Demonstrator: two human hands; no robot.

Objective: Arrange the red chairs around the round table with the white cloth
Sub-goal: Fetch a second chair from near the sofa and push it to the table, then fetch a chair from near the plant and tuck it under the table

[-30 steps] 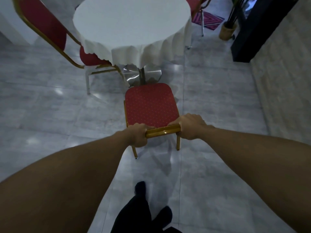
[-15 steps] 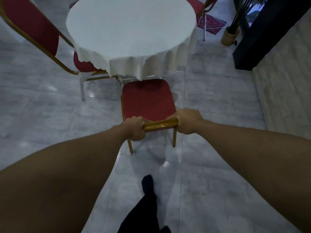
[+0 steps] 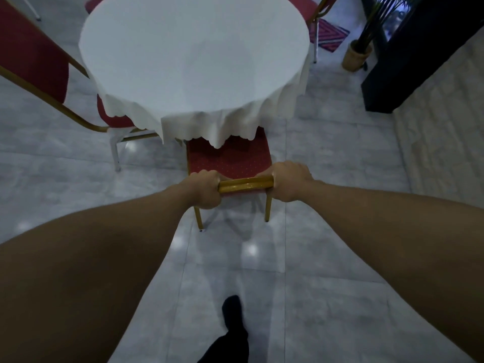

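A round table with a white cloth (image 3: 193, 58) fills the top middle. A red chair (image 3: 230, 161) with a gold frame stands right before me, the front of its seat tucked under the hanging cloth. My left hand (image 3: 205, 188) and my right hand (image 3: 289, 180) both grip the gold top rail of its backrest. A second red chair (image 3: 31, 61) stands at the table's left, its seat partly under the cloth. Part of a third red chair (image 3: 305, 5) shows behind the table at the top right.
A dark cabinet (image 3: 419, 53) and a potted plant in a woven basket (image 3: 356, 56) stand at the right, with a patterned mat (image 3: 328, 35) beyond. A pale stone wall (image 3: 445, 142) runs along the right. My dark-socked foot (image 3: 231, 315) is on the grey tiled floor.
The chair has slid forward toward the table, and its seat front now sits under the cloth. I have stepped closer, both hands still holding the top rail.
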